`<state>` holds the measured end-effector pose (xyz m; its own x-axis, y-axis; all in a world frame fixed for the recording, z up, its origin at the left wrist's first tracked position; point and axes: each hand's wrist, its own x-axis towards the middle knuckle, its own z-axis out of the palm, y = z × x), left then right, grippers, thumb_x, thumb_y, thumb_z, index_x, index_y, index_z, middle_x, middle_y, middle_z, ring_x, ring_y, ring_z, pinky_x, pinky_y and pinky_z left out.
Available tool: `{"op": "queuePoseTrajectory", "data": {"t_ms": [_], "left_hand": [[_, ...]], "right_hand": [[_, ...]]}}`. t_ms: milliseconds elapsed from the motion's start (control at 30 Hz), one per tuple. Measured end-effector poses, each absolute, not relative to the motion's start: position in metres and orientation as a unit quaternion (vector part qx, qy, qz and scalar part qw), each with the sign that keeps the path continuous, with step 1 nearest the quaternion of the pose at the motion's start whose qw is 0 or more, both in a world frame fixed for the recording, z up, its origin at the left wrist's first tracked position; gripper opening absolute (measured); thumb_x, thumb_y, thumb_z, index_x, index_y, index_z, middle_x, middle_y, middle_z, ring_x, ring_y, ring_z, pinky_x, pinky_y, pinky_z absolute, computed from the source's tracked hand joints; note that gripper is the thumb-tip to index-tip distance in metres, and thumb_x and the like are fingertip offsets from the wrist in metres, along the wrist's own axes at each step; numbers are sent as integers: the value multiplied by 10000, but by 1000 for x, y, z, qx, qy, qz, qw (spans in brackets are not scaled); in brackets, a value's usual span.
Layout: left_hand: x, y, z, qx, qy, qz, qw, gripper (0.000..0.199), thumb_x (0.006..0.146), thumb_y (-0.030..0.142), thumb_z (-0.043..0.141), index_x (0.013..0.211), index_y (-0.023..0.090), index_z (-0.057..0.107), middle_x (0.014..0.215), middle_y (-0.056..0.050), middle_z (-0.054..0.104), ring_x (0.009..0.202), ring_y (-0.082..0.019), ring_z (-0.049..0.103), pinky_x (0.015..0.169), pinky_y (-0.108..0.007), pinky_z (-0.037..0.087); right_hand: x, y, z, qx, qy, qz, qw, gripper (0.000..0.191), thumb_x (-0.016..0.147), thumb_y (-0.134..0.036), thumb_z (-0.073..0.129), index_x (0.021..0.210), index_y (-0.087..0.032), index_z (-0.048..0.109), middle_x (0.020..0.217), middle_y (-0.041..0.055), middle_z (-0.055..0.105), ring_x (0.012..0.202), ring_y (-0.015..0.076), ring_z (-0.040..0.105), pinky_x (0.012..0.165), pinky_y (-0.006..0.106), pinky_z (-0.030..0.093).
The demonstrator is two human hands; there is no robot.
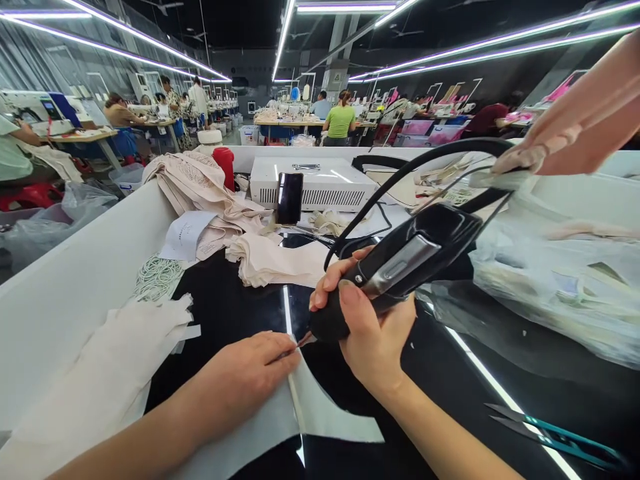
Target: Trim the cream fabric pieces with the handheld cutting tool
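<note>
My right hand (375, 327) is wrapped round a black corded hand tool (400, 260) with a metal lever on its side. The tool tilts, its narrow tip pointing down and left toward my left fingertips. My left hand (250, 367) rests low on a pale fabric piece (330, 413), thumb and fingers closed together at its upper edge, close to the tool's tip. A thin strip runs down the middle of the piece. What exactly lies between the left fingertips is hidden.
Cut fabric pieces (110, 367) lie left; a fabric stack (280, 260) lies ahead. A phone (289, 199) leans against a white box (310, 180). Teal thread snips (555, 437) lie right. Another person's hand (530, 150) reaches in above plastic bags (565, 280). Raised walls (75, 280) border the table.
</note>
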<state>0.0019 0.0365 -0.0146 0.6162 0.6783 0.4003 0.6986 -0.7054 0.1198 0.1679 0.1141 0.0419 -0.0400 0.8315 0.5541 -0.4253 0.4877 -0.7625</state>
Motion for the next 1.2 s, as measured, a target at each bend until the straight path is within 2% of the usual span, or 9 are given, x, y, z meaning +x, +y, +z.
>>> {"op": "queuePoseTrajectory", "data": {"t_ms": [333,800,1200], "left_hand": [[0,35,-14,-900,-379,-211,33,317,1030,33,414,1236,165,616,1270,-123,698,1131,-222,708,949,-339,617],[-7,35,-15,-908,-374,-188,15,302,1058,95,436,1251,202,642,1356,-142,652,1217,-275,670,970,-396,607],[-10,37,-21,-911,-362,-199,-6,322,1039,77,462,1247,237,648,1402,-118,631,1282,-247,632,1028,-392,577]], "right_hand": [[176,106,43,-187,-535,478,671,362,863,-394,815,1056,-281,530,770,-68,631,544,133,619,535,302,544],[185,96,43,-181,-530,480,676,352,873,-374,811,1080,-279,544,781,-64,636,557,129,622,549,297,540],[180,91,40,-191,-532,477,673,328,889,-355,780,1075,-271,523,771,-66,645,540,122,619,522,281,536]]}}
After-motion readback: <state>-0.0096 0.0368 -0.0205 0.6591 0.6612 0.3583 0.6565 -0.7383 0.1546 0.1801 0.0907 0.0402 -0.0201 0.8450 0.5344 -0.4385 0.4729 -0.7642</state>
